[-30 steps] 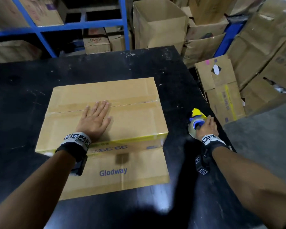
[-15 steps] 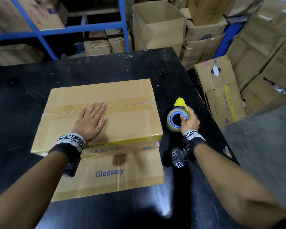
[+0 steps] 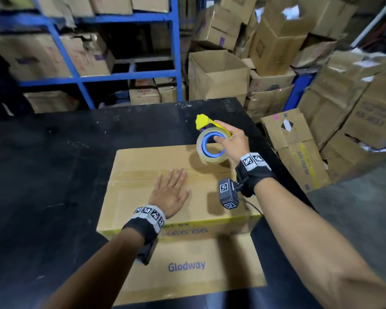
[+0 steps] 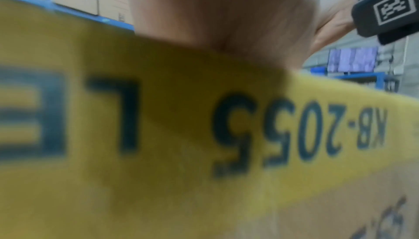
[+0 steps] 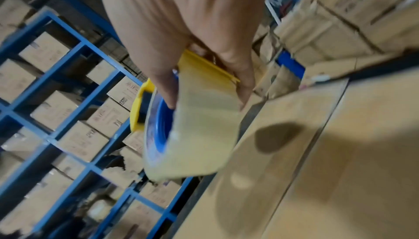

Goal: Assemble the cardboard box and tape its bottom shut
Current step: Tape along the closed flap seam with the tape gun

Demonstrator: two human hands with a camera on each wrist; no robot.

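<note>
A brown cardboard box [image 3: 143, 197] lies bottom-up on the black table [image 3: 65, 163], its two flaps meeting in a seam across the top. My left hand [image 3: 168, 191] presses flat on the near flap, fingers straight and reaching the seam. My right hand [image 3: 231, 141] grips a roll of clear tape [image 3: 212, 146] with a blue core in a yellow dispenser [image 3: 202, 122], held in the air over the box's far right part. In the right wrist view the thumb hooks into the tape roll [image 5: 204, 126] core. The left wrist view shows the box's yellow printed side [image 4: 158, 135], blurred.
A flap marked Glodway [image 3: 187, 266] lies flat toward me at the table's front edge. Blue shelving [image 3: 80, 81] with cartons stands behind the table. Stacked and open cardboard boxes [image 3: 218, 74] crowd the floor at the back right and right.
My right hand lifted the tape dispenser off the table at the box's right and carried it up and left over the box top. The left hand stayed flat on the box.
</note>
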